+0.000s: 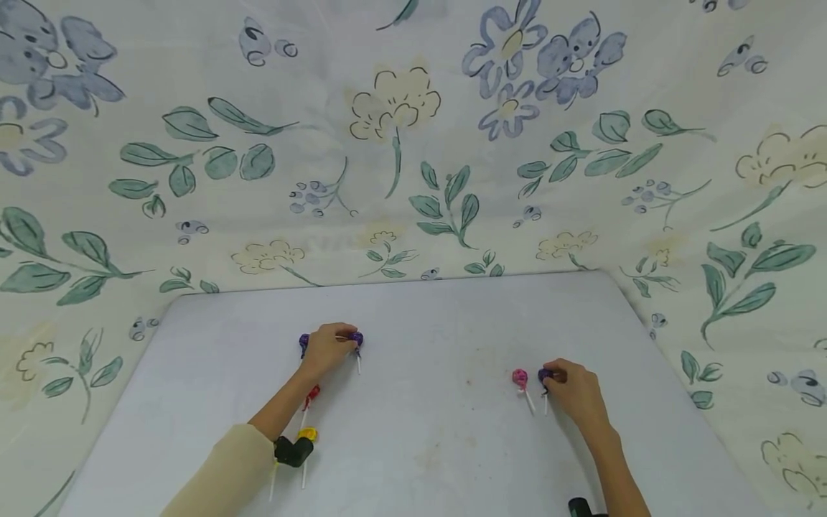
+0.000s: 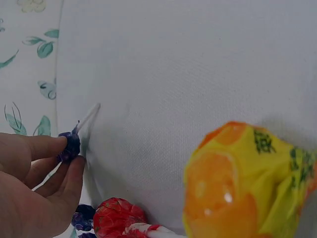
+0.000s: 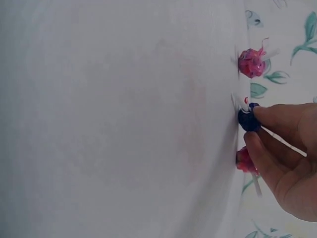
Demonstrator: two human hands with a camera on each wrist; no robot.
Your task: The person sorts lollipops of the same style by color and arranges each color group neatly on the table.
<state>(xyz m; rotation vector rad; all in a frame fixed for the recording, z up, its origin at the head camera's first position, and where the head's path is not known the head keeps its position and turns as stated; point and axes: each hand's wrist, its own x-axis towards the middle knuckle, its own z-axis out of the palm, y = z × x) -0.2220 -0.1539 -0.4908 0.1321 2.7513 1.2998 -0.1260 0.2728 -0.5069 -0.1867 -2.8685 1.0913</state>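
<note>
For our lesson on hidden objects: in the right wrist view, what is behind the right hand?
A pink lollipop shows partly behind the right hand, with patterned cloth farther back. The hand covers part of the lollipop's head; anything else it hides cannot be seen.

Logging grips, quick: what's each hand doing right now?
Left hand: pinching a dark lollipop by its head.
Right hand: pinching another dark lollipop, also by its head.

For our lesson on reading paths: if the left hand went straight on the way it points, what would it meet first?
Past the purple lollipop it pinches, the left hand seems to have a free way in the head view: white tabletop lies ahead, though depth is hard to judge.
</note>
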